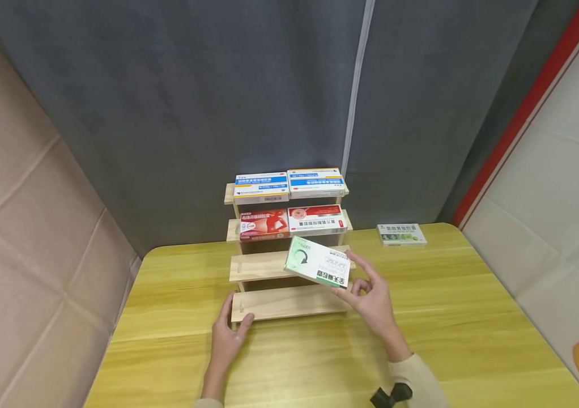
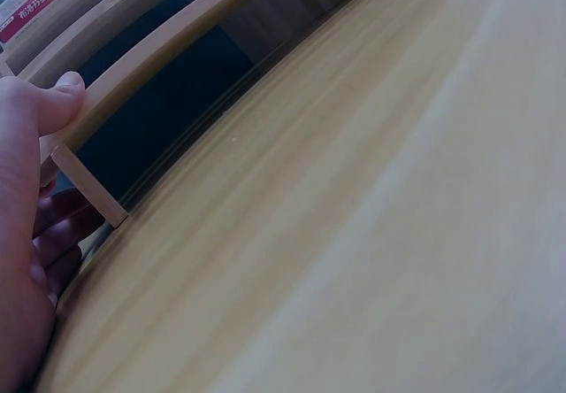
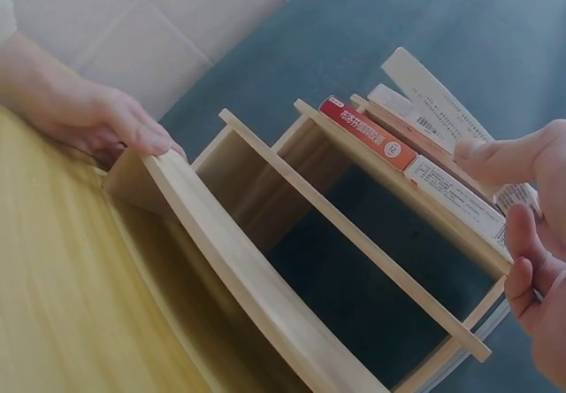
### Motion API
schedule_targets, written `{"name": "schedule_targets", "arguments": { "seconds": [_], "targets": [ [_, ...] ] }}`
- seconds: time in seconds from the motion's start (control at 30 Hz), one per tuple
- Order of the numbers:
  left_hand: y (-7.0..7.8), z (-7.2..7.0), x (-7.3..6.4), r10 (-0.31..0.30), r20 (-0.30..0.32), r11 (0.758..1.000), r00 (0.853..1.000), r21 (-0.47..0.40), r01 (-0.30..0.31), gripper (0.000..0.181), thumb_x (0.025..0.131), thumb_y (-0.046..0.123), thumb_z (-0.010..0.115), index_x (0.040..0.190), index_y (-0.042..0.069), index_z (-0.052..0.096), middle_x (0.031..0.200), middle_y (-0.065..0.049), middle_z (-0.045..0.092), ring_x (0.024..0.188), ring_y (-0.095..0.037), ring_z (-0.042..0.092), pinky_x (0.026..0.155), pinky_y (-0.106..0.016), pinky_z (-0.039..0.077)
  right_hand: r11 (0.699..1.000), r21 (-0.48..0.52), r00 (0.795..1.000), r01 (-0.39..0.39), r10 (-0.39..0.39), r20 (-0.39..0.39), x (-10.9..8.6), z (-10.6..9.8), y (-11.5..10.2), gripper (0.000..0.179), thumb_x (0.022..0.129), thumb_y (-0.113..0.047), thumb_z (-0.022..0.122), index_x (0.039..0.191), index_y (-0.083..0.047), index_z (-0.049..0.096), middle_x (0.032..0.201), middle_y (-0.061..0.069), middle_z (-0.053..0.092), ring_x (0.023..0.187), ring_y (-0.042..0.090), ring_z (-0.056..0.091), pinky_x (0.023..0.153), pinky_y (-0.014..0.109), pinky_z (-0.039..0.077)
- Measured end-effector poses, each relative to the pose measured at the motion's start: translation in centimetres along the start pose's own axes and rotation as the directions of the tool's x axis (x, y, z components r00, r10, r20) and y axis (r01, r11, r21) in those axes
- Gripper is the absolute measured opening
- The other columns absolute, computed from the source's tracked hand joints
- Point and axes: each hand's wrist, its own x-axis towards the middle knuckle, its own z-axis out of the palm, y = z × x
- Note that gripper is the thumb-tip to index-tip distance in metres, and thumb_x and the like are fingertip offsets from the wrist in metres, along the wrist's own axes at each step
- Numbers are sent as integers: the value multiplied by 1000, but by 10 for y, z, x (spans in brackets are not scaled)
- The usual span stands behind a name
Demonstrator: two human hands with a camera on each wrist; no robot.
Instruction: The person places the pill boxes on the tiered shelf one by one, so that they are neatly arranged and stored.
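My right hand (image 1: 373, 300) pinches a white and green medicine box (image 1: 317, 260) at its right end, between thumb and fingers. The box is tilted and overlaps the third tier of a stepped wooden rack (image 1: 289, 303) in the head view. At the left end of the rack's lowest step, my left hand (image 1: 225, 337) holds on, its thumb (image 2: 66, 96) over the front edge and the other fingers around the side. A red medicine box (image 1: 264, 224) and a white and red one (image 1: 317, 220) lie side by side on the second tier from the top.
Two white and blue boxes, left (image 1: 261, 186) and right (image 1: 316, 182), fill the top tier. Another white and green box (image 1: 401, 234) lies at the table's back right. Behind the wooden table (image 1: 177, 317) hangs a grey curtain (image 1: 192, 113); pale padded walls flank it.
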Motion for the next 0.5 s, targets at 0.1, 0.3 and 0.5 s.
{"name": "schedule_targets", "arguments": {
  "seconds": [0.1, 0.3, 0.5],
  "targets": [
    [0, 0, 0, -1, 0, 1000, 1000, -5, 1, 78, 92, 18, 75, 155, -1, 34, 159, -25, 38, 148, -42, 34, 111, 0, 20, 1000, 8, 1000, -22, 22, 8, 0, 1, 2, 84, 71, 4, 88, 146, -10, 53, 136, 12, 55, 53, 3, 49, 42, 14, 42],
    [0, 0, 0, -4, -2, 1000, 1000, -2, 4, 78, 92, 19, 75, 155, 0, 34, 159, -24, 38, 148, -42, 35, 111, 0, 19, 997, 14, 997, -72, 72, 19, -1, 2, 4, 81, 73, 2, 87, 146, -12, 54, 100, 13, 55, 50, 3, 47, 39, 14, 38],
    [1, 0, 0, -11, 4, 1000, 1000, -25, 11, 78, 93, 19, 75, 156, -1, 32, 160, -24, 37, 149, -41, 34, 112, -1, 21, 994, 21, 994, -110, 110, 25, -2, 3, 5, 80, 74, -2, 88, 145, -17, 55, 75, 5, 56, 48, 4, 46, 38, 15, 34]
  ]
}}
